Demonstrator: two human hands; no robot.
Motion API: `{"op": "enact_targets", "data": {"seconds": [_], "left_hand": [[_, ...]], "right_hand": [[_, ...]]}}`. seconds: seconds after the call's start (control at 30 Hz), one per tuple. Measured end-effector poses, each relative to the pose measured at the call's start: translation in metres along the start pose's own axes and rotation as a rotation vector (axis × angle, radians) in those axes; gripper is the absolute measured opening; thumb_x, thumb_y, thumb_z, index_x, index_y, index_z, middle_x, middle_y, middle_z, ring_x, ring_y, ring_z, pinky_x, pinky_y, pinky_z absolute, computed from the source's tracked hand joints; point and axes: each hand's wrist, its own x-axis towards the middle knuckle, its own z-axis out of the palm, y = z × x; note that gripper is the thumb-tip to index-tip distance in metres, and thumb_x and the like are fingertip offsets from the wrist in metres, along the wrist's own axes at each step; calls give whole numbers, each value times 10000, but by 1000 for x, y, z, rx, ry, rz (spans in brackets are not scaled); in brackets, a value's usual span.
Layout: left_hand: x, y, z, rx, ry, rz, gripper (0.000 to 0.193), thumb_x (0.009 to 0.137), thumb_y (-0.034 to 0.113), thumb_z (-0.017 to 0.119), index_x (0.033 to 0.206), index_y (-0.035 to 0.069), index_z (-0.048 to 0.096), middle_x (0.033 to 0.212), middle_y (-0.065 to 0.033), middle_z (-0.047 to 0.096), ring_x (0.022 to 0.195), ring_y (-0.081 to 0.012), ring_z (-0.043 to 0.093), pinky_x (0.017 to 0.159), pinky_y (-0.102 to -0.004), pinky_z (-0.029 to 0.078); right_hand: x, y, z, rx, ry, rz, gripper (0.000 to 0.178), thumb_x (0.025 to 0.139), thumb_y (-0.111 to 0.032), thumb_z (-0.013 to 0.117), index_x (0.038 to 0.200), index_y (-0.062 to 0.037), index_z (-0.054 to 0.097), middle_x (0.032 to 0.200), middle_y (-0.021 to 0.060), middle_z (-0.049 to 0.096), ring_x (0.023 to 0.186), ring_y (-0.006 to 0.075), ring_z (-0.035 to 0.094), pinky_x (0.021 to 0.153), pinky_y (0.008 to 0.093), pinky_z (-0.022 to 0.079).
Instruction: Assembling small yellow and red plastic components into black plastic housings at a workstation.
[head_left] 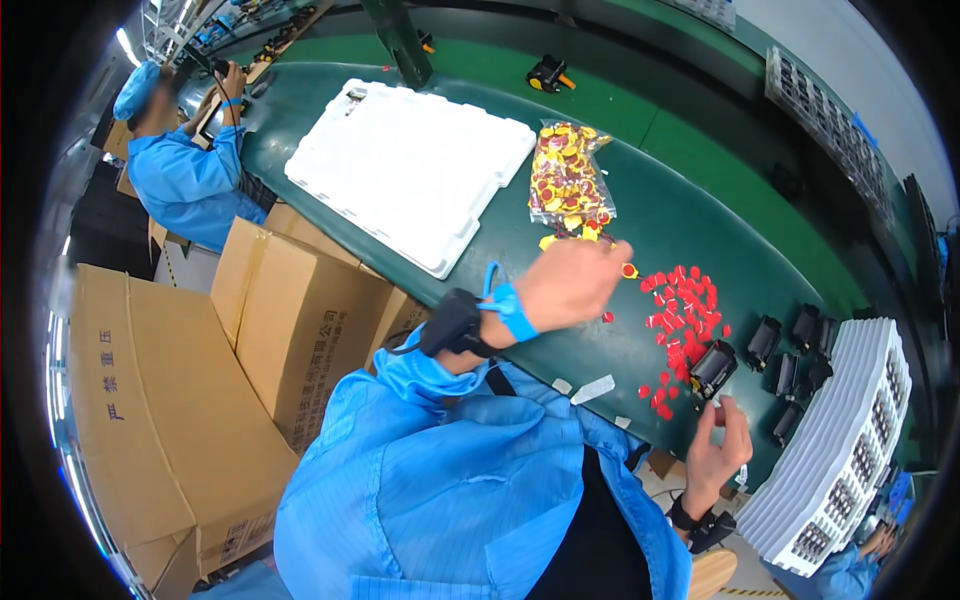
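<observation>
Pinching a yellow-backed red sticker [629, 270] with left hand [570, 283]

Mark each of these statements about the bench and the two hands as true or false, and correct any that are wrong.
1. The left hand reaches toward the clear bag of yellow and red pieces. True.
2. The loose red pieces lie on a bare wooden table. False: they lie on a green bench mat.
3. The right hand is beside a small black part. True.
4. The white tray is full of black parts. False: its top shows plain white.
5. Cardboard boxes stand at the person's left. True.
6. The left wrist is bare. False: it wears a blue strap.
</observation>
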Motion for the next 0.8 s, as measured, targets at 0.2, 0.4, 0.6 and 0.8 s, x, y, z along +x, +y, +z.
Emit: {"op": "enact_targets", "data": {"seconds": [0.2,0.4,0.6,0.8], "left_hand": [[-5,-85,-118,282,398,-251,79,828,50,579,872,44,643,770,-196,649,746,-396,644,649,-470,501],[-9,-332,-260,828,442,-532,164,881,162,578,967,52,664,973,-237,685,939,-448,647,798,-531,530],[-25,-453,-253,640,41,-362,237,810,87,579,969,62,752,980,-228,705,933,-417,666,871,-480,535],[-61,-474,-276,443,275,-373,315,847,28,608,1139,37,726,824,-146,713,677,-270,654,636,-374,535]], "right_hand": [[-13,8,-3,54,119,169,139,870,40,660,1007,37,677,677,90,576,574,164,537,533,299,411],[-29,26,17,121,183,270,72,896,10,658,963,22,682,634,30,518,537,94,423,491,257,324],[-30,34,15,65,247,348,42,886,10,657,925,4,671,620,28,477,533,104,402,489,280,310],[-16,29,16,41,285,315,43,876,9,668,918,5,660,642,52,531,533,103,456,503,279,360]]}}
